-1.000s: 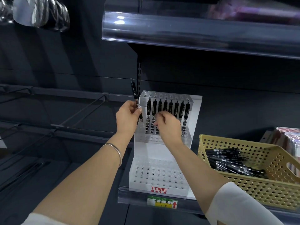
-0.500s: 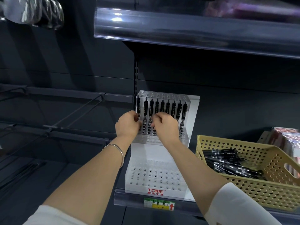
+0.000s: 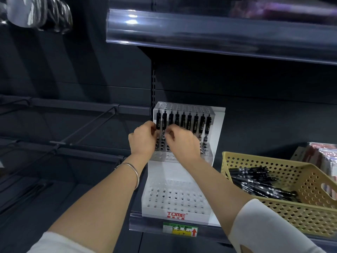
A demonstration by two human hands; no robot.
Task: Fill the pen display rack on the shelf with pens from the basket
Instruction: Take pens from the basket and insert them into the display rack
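Dark shop shelf (image 3: 182, 222), white pen rack (image 3: 218, 136) at centre of the frame.

Left hand (image 3: 143, 138) and right hand (image 3: 183, 141), fingers pinched together, seat pens (image 3: 202, 123) in the upper row; whether each grips one, I cannot tell. Next probably more pens from the basket (image 3: 310, 209), lower right.

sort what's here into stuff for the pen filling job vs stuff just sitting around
For the job:
- pen display rack
- row of black pens standing in its upper tier
- yellow basket of loose pens
- left hand and right hand, both at the row

Just lying about:
- packaged goods behind the basket
- price label on the shelf edge
- bracelet
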